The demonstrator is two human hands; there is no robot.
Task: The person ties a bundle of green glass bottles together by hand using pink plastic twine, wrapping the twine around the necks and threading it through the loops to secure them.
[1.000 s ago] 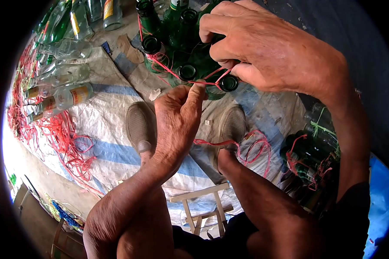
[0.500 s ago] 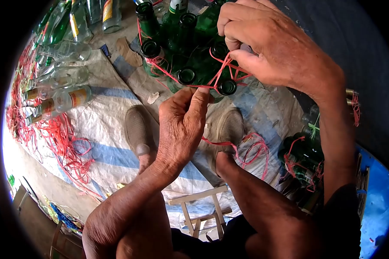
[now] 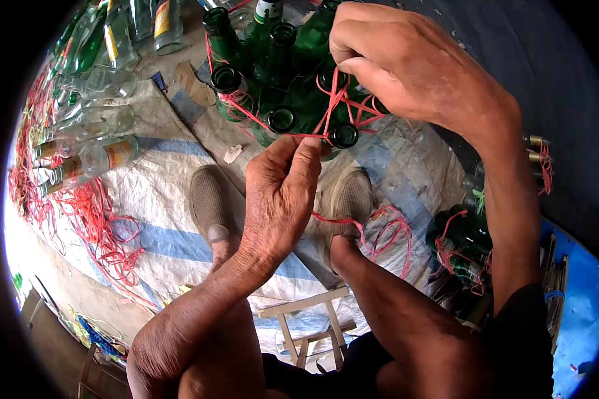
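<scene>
A cluster of upright green glass bottles (image 3: 281, 120) stands in front of me, with red plastic twine (image 3: 330, 112) looped around the necks. My left hand (image 3: 283, 176) pinches the twine between thumb and finger, just in front of the nearest bottles. The loose end of that twine trails down past my right shoe in curls. Over the right side of the cluster, my right hand (image 3: 396, 63) is closed on another stretch of the twine and holds it taut above a bottle mouth. Its curled fingers hide part of the bottles behind.
Clear and green bottles (image 3: 106, 156) lie on the left beside a heap of red twine (image 3: 103, 226). More green bottles tied with twine (image 3: 466, 246) lie at the right. My shoes (image 3: 209, 199) rest on a white and blue sheet (image 3: 173, 236). A wooden stool frame (image 3: 306, 302) is below me.
My right hand has shifted slightly left and up, drawing the twine across toward a rear bottle neck. My left hand stays nearly where it was, still pinching the twine.
</scene>
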